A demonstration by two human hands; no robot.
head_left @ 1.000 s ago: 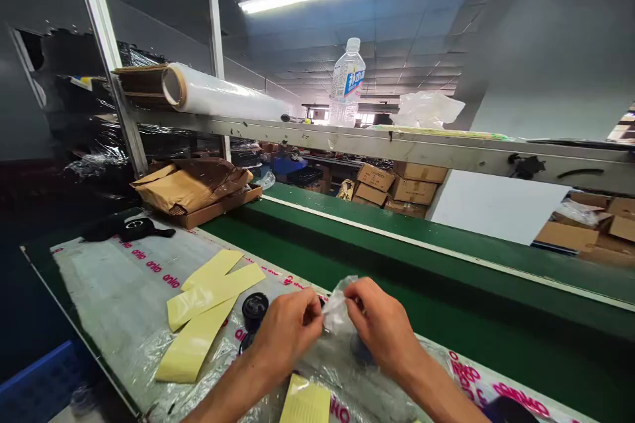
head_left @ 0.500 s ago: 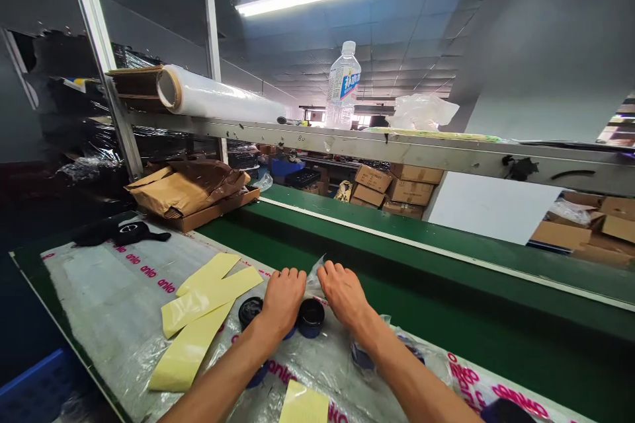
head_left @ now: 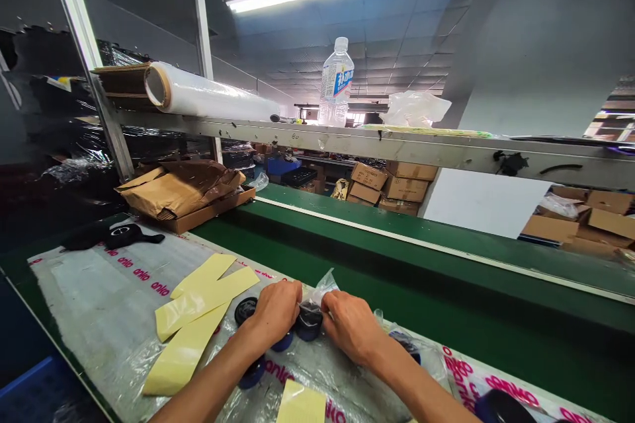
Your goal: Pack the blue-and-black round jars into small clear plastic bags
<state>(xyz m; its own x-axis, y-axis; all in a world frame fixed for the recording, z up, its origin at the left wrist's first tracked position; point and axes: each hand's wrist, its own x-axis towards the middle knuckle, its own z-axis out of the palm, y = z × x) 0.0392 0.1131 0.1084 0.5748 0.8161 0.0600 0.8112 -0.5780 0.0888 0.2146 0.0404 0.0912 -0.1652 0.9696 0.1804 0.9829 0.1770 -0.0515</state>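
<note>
- While you pinch it from both sides, the clear bag (head_left: 325, 283) stands mouth-up on the tabletop (head_left: 22, 275), seemingly so the black round part (head_left: 308, 322) stays seated inside.
- Left hand (head_left: 274, 312): closed on the bag's left edge.
- Right hand (head_left: 350, 329): gripping its right edge; the part lies between both hands.
- Yellow strips (head_left: 208, 294): to the left, apart from the hands.

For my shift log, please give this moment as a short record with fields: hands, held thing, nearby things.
Left hand: grips small clear bag, left side
Right hand: grips the same bag, right side
In bag: black round part, it seems
Nearby: yellow strips, printed plastic sheet
Behind: green conveyor belt
Shelf: water bottle, stretch-film roll
</note>
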